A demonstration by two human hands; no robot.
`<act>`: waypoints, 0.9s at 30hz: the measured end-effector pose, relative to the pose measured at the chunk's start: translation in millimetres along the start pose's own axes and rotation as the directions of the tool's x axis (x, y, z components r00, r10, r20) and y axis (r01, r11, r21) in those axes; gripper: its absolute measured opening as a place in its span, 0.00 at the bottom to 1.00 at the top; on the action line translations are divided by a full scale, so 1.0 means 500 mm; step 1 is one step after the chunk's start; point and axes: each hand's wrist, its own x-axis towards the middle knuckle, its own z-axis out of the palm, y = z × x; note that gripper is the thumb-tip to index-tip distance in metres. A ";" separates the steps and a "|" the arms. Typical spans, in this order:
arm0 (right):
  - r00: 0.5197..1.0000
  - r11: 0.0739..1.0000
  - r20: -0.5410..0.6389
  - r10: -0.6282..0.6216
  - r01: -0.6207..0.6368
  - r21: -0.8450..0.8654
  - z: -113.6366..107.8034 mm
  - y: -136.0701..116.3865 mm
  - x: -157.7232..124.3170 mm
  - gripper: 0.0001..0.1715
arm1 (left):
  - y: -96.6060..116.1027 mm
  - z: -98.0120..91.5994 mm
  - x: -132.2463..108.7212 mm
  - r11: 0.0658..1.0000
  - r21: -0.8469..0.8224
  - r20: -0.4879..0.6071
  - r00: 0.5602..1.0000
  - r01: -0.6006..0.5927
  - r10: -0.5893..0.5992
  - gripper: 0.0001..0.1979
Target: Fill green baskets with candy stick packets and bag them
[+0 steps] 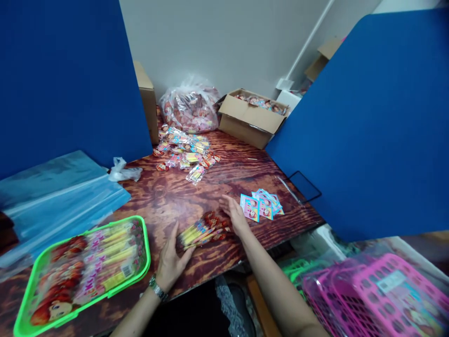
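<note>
A small pile of packets with yellow sticks and red-haired figures (203,230) lies on the wood-patterned table near its front edge. Beside the pile's left end is my left hand (171,262), a watch on its wrist, thumb and fingers spread apart. My right hand (234,214) is at the pile's right end, fingers extended, palm turned toward the packets. Just right of it lie several printed cards (249,207). A green basket (148,243) at the lower left holds rows of similar wrapped packets.
Loose packets (191,152), a full plastic bag (191,107) and an open carton (250,119) stand at the back. Plastic sheets (66,192) lie left. Pink baskets (372,290) are at lower right. Blue panels (372,121) flank the table (168,192).
</note>
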 end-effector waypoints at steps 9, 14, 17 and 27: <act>0.988 0.969 -0.069 0.137 -0.120 0.215 0.013 0.025 -0.042 0.39 | -0.006 0.001 -0.002 0.999 -0.027 0.064 0.997 -0.033 0.035 0.39; 0.997 0.999 0.066 0.038 -0.037 -0.021 0.060 0.038 -0.050 0.37 | 0.001 -0.005 -0.004 0.997 -0.073 0.122 0.992 -0.026 0.034 0.40; 0.988 0.982 0.155 0.020 0.010 -0.189 0.060 0.038 -0.045 0.37 | 0.003 -0.010 -0.004 0.995 -0.086 0.147 0.987 -0.050 0.062 0.41; 0.835 0.908 0.549 -0.035 0.256 -0.331 0.046 0.003 -0.074 0.46 | 0.012 -0.007 0.005 0.998 -0.008 0.038 0.997 -0.061 0.061 0.39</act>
